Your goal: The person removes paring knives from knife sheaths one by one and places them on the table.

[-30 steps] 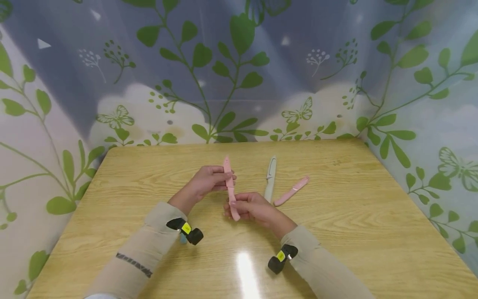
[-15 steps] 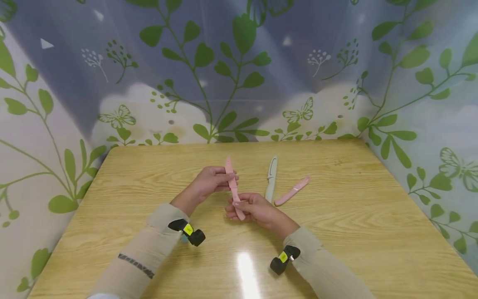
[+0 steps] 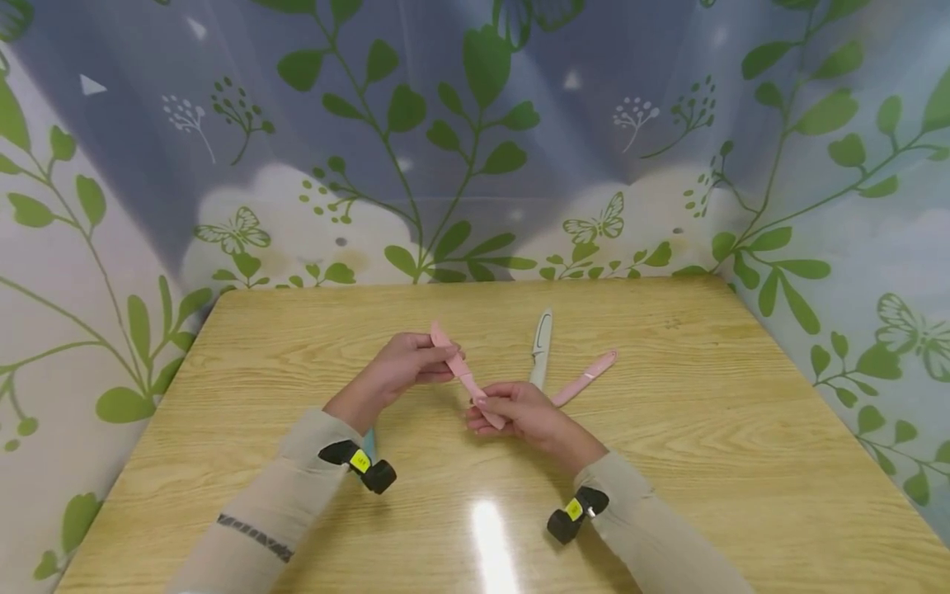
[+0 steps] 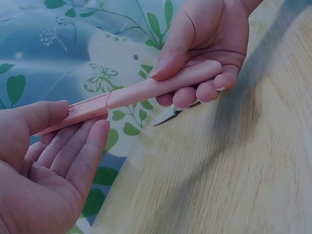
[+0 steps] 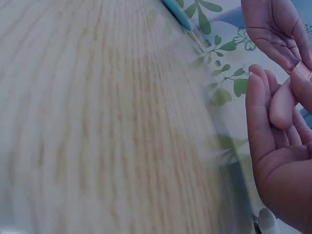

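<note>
Pink knife (image 3: 463,373) being held from both ends above the counter (image 3: 705,495)

The left hand (image 3: 404,363) is pinching the covered end between thumb and fingers, and the right hand (image 3: 523,411) is grasping the other end, so the knife is slanting across the gap between the 2 hands

The left wrist view is showing what the head view is leaving too small: the seam where the cover (image 4: 92,108) is meeting the handle (image 4: 146,90), with raised marks beside it. The right wrist view is revealing a teal tool (image 5: 177,14) with a thin pale tip; from the head, only a piece of it is peeking out by the left cuff (image 3: 319,433). The head view is showing 2 more things lying near the right hand: a pale green knife (image 3: 543,338) and a second pink tool (image 3: 586,377) with a white band

The right hand is hiding the near ends of both, and the cover is concealing any blade. In the right wrist view, the frame's edge is cutting off a pale rounded thing (image 5: 267,222) that is hard to identify
</note>
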{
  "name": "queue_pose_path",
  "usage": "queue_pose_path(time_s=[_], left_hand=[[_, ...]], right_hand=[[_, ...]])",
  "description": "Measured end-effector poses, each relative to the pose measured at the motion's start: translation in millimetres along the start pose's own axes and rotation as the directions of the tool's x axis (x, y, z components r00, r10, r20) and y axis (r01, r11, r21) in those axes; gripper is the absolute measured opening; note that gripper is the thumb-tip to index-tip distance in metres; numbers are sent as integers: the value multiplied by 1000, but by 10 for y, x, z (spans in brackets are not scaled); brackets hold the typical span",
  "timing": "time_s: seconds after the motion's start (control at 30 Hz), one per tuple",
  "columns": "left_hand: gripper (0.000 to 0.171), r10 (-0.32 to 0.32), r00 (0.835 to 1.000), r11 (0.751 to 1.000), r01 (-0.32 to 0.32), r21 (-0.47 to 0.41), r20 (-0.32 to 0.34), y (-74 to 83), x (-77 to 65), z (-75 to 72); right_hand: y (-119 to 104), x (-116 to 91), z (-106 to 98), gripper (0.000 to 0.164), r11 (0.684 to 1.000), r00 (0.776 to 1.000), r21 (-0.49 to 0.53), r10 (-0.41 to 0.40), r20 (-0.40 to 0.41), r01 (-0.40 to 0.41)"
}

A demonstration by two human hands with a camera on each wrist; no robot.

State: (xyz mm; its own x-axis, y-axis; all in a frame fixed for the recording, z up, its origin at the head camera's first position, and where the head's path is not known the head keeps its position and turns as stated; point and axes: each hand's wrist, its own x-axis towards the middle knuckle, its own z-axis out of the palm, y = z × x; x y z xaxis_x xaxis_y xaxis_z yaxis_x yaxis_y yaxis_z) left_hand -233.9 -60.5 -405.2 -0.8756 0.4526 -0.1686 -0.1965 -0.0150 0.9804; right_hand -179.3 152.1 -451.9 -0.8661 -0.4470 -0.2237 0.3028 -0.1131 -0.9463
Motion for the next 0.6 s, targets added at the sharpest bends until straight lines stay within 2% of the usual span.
queue_pose_path(time_s=[0.17,0.33,0.43,0.6], left_hand=[[29,-21,1000,1000,21,-18,-15,-31,-39,-73],[27,-53,999,998,53,-21,2,-57,-100,-139],[26,-51,999,999,51,-13,19,-75,-136,-167],[27,-69,997,998,69,-6,24,-102,-179,-191]], right_hand=[[-32,-40,-30,31,998,997,43,-32,-66,35],[-79,-37,-85,13,991,990,113,-60,-131,75],[-115,-41,-100,17,988,987,133,-63,-145,83],[-188,-44,-115,13,983,980,158,-64,-187,94]])
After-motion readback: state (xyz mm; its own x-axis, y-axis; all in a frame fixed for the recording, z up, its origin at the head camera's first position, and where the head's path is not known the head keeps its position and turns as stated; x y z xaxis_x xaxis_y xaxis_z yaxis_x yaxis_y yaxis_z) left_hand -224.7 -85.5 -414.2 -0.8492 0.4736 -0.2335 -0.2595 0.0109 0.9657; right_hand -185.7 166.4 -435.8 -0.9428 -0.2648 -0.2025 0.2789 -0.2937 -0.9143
